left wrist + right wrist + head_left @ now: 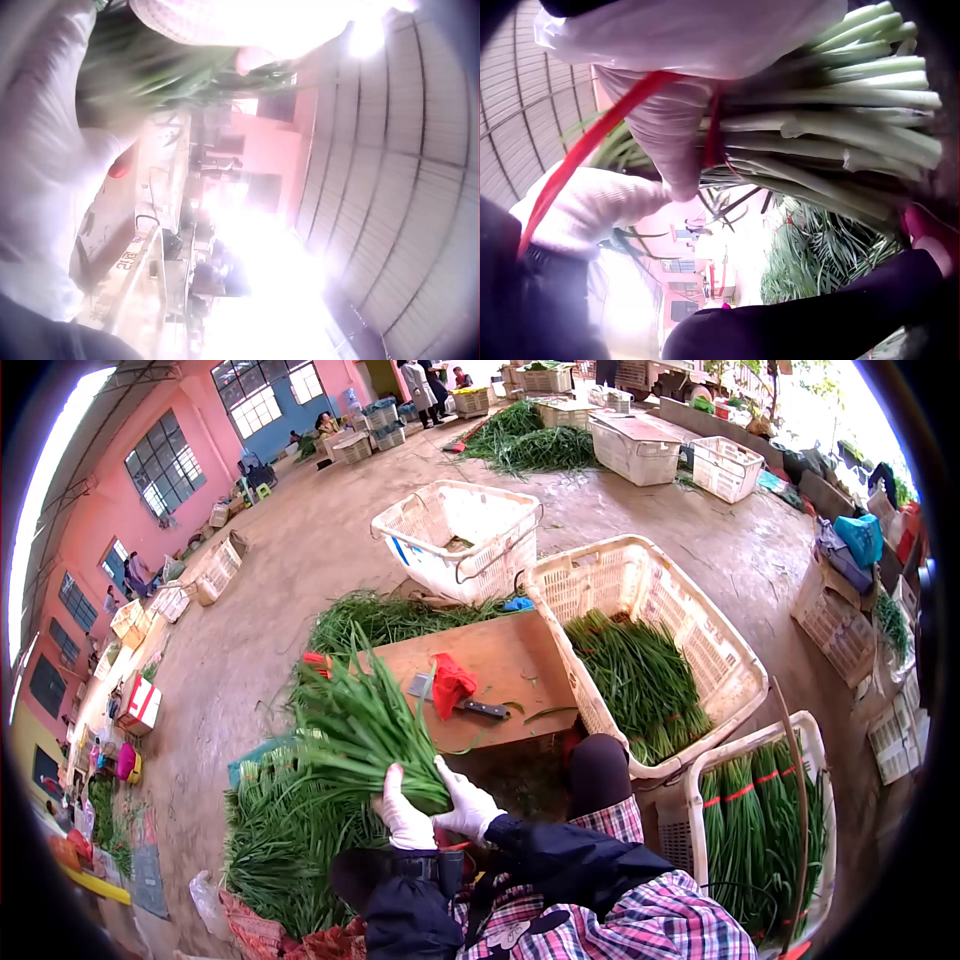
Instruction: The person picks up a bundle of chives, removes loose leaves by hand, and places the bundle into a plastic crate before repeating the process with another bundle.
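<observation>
Both white-gloved hands grip a bunch of long-leaved greens [365, 725] resembling garlic chives. My left hand [405, 818] holds it on the left of the stem end, my right hand [466, 805] on the right, thumbs upward. In the head view the leaves point away, up and left. Seen close in the right wrist view, pale cut stems [855, 139] stick out past the gloves. A red strip [592, 150] circles the stems and trails across the gloves. Under the bunch lies a heap of loose greens [290, 840]. The left wrist view is blurred and overexposed.
Ahead is a wooden board [520, 660] with a knife [485, 709] and red plastic [453, 685]. To its right stands a crate [715, 650] of greens, and nearer, another crate [697, 790] of red-banded bundles. Beyond the board sits a white crate [460, 565].
</observation>
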A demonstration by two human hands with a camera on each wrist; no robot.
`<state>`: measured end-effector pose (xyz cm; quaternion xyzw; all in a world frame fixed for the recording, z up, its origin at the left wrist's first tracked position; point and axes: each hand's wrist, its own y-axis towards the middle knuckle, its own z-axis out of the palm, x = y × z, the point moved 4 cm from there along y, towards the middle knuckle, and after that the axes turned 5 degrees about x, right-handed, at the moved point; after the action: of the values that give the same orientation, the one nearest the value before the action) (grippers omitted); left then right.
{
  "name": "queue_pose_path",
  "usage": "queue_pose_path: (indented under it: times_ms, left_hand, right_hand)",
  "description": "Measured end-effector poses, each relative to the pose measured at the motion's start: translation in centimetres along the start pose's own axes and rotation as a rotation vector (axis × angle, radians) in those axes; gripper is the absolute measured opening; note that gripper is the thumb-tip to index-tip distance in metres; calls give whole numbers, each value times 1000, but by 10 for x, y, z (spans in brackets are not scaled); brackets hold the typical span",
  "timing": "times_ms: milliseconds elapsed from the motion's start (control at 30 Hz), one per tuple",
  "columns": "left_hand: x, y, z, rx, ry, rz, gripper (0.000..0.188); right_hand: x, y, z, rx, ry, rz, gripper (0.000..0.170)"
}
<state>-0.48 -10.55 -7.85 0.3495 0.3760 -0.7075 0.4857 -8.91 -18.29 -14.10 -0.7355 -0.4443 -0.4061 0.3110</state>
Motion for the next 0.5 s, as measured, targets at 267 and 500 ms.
queue_pose_path:
  times_ms: [267,500]
  left_hand:
    - [-11,7,3,593,603,77,66]
    - [-41,36,-64,387,816,-325,50]
  right_hand:
    - [-85,10,21,16,1435,22,72]
    - [-102,11,29,41,1504,124,55]
